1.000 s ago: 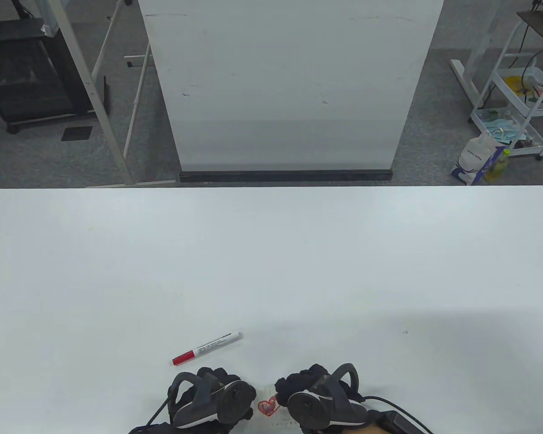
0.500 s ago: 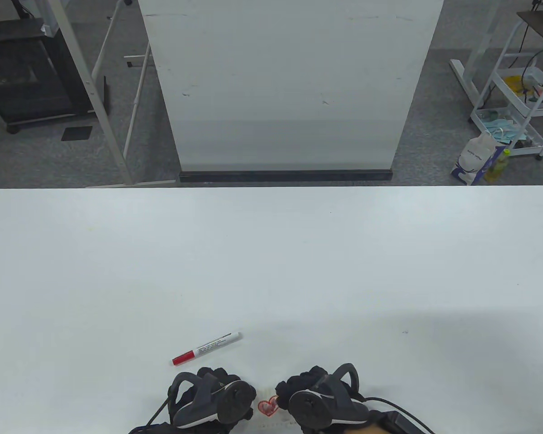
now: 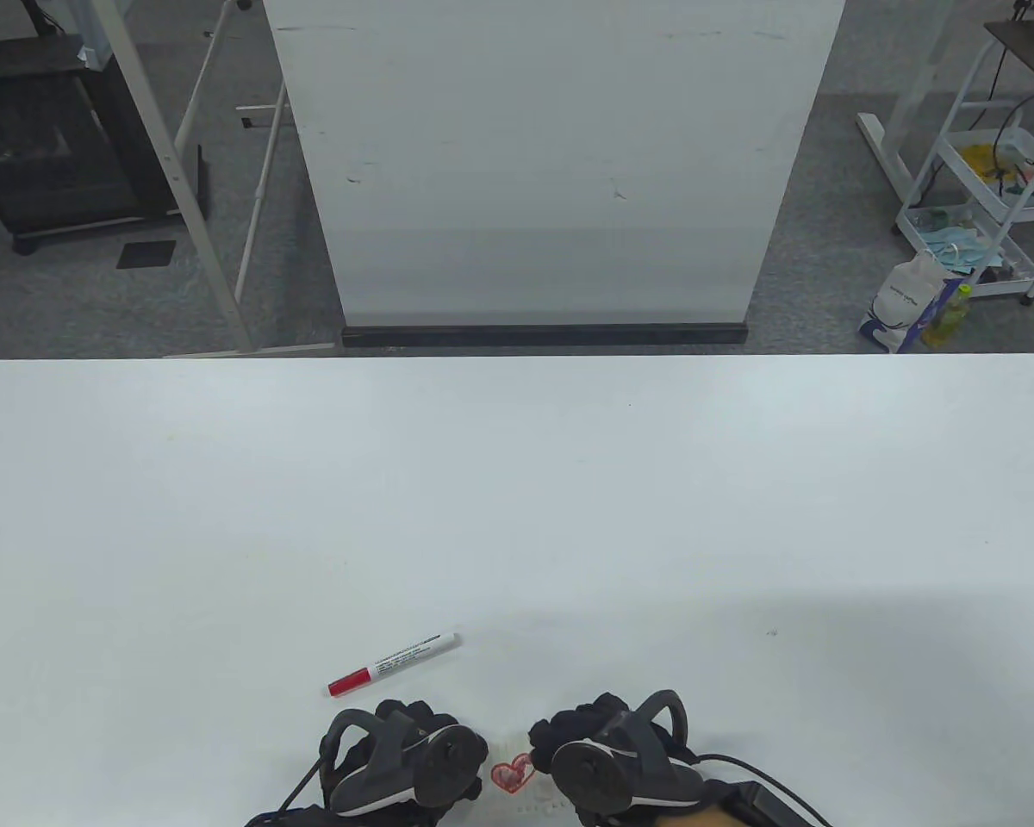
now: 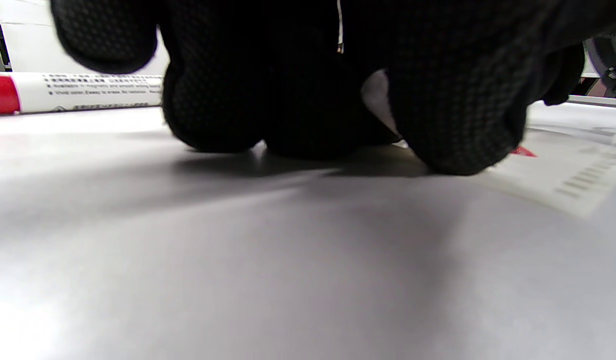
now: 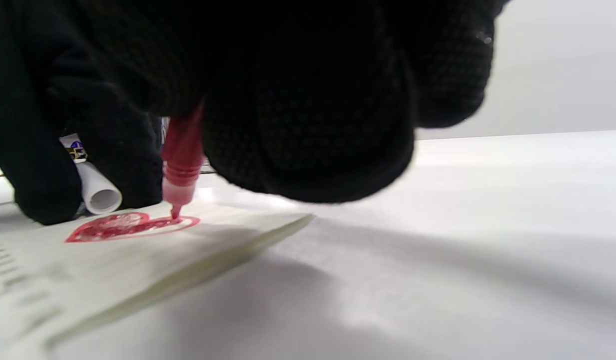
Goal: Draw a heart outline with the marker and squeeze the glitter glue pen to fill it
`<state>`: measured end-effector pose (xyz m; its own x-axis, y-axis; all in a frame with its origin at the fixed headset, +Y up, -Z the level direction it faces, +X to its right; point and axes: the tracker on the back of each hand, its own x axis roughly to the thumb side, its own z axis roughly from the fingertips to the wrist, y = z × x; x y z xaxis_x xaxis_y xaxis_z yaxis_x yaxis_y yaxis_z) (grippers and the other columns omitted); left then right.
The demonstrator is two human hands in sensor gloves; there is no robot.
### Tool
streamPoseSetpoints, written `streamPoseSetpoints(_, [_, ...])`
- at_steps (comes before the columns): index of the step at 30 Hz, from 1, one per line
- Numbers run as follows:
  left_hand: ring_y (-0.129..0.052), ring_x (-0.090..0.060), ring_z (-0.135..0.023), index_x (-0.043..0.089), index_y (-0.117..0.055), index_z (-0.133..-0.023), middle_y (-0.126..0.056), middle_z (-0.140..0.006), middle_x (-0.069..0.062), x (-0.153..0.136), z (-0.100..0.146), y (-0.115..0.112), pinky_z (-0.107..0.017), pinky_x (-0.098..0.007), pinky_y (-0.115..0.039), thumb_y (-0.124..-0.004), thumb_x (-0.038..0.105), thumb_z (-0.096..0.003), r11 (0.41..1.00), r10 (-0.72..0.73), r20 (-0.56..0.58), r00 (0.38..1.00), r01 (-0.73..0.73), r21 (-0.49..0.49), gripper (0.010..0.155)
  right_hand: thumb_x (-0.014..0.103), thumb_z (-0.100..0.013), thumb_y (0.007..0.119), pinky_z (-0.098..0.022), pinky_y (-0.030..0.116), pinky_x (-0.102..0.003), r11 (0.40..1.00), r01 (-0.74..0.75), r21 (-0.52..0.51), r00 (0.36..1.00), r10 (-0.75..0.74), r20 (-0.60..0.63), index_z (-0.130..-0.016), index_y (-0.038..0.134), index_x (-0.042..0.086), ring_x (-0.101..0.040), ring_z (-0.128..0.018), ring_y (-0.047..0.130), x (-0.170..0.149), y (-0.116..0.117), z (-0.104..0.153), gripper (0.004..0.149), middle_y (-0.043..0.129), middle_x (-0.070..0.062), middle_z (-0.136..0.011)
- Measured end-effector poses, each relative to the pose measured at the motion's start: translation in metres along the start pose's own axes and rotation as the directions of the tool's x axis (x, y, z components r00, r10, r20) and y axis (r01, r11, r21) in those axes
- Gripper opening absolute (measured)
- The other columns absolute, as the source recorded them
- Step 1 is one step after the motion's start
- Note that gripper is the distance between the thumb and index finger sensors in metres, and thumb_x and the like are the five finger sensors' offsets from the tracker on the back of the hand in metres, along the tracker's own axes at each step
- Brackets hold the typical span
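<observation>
A small white paper [image 3: 530,780] lies at the table's near edge with a red heart [image 3: 513,774] drawn on it. In the right wrist view, my right hand [image 3: 603,749] grips a red glitter glue pen [image 5: 182,155]. Its tip touches the heart [image 5: 133,226], which is partly filled with glitter. My left hand [image 3: 405,758] rests with curled fingers [image 4: 452,125] on the paper's left edge [image 4: 562,175]. It holds a white rolled tube [image 5: 100,196] there. The red-capped marker [image 3: 394,663] lies on the table just beyond my left hand, also seen in the left wrist view [image 4: 78,92].
The white table [image 3: 517,500] stretches far beyond the hands. Behind it stand a white board [image 3: 551,164], a metal frame [image 3: 181,172] at the left and a cart [image 3: 991,198] with a bag at the right.
My right hand has shifted slightly to the right with the glue pen over the heart. The left hand and the marker have not moved.
</observation>
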<state>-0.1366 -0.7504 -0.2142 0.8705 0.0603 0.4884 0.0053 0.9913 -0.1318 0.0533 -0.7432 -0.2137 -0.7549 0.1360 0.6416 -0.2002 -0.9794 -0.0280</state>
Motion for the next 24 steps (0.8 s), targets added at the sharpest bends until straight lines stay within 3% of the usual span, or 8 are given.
streamPoseSetpoints(4, [-0.098,-0.032,-0.061,0.028,-0.093,-0.078,-0.102,-0.068,-0.002,0.0000,-0.0002,0.0000,-0.059,-0.062,-0.071,-0.096,0.047,-0.0383,1.000,0.000,0.000,1.000,0.000,-0.001,0.044,0.039,-0.034,0.085,-0.037,0.093,-0.037,0.998,0.050,0.049,0.998,-0.051,0.030,-0.064,0.100,0.018,-0.014,-0.022,0.109,0.0024,-0.0005,0.0008,0.040,0.108,-0.008,-0.044])
streamPoseSetpoints(9, [-0.098,-0.032,-0.061,0.028,-0.093,-0.078,-0.102,-0.068,-0.002,0.0001,-0.0001,-0.0001,-0.059,-0.062,-0.071,-0.096,0.047,-0.0383,1.000,0.000,0.000,1.000,0.000,0.000,0.044,0.039,-0.035,0.085,-0.038,0.093,-0.036,1.000,0.002,-0.007,1.000,-0.002,0.017,-0.065,0.100,0.019,-0.014,-0.023,0.109,-0.0002,0.0007,0.0005,0.039,0.108,-0.008,-0.046])
streamPoseSetpoints(15, [-0.098,-0.032,-0.061,0.028,-0.093,-0.078,-0.102,-0.068,-0.002,0.0001,-0.0001,-0.0001,-0.059,-0.062,-0.071,-0.096,0.047,-0.0382,1.000,0.000,0.000,1.000,0.000,-0.001,0.044,0.040,-0.034,0.085,-0.037,0.093,-0.036,0.997,0.055,0.045,0.997,-0.057,0.053,-0.064,0.100,0.018,-0.014,-0.022,0.109,0.0038,0.0006,0.0023,0.040,0.108,-0.008,-0.045])
streamPoseSetpoints(20, [-0.098,-0.032,-0.061,0.028,-0.093,-0.078,-0.102,-0.068,-0.002,0.0002,-0.0001,0.0002,-0.059,-0.062,-0.071,-0.096,0.047,-0.0383,1.000,0.000,0.000,1.000,0.000,-0.001,0.044,0.040,-0.035,0.085,-0.038,0.093,-0.036,1.000,-0.029,-0.006,0.999,0.029,0.036,-0.064,0.100,0.019,-0.013,-0.022,0.109,0.0012,-0.0011,0.0014,0.040,0.108,-0.007,-0.045])
streamPoseSetpoints(24, [-0.098,-0.032,-0.061,0.028,-0.093,-0.078,-0.102,-0.068,-0.002,0.0002,-0.0001,0.0002,-0.059,-0.062,-0.071,-0.096,0.047,-0.0384,1.000,0.000,0.000,1.000,0.000,-0.001,0.044,0.040,-0.034,0.085,-0.037,0.093,-0.036,0.998,0.047,0.041,0.997,-0.049,0.052,-0.064,0.100,0.019,-0.014,-0.022,0.109,0.0016,0.0001,0.0021,0.040,0.108,-0.008,-0.045])
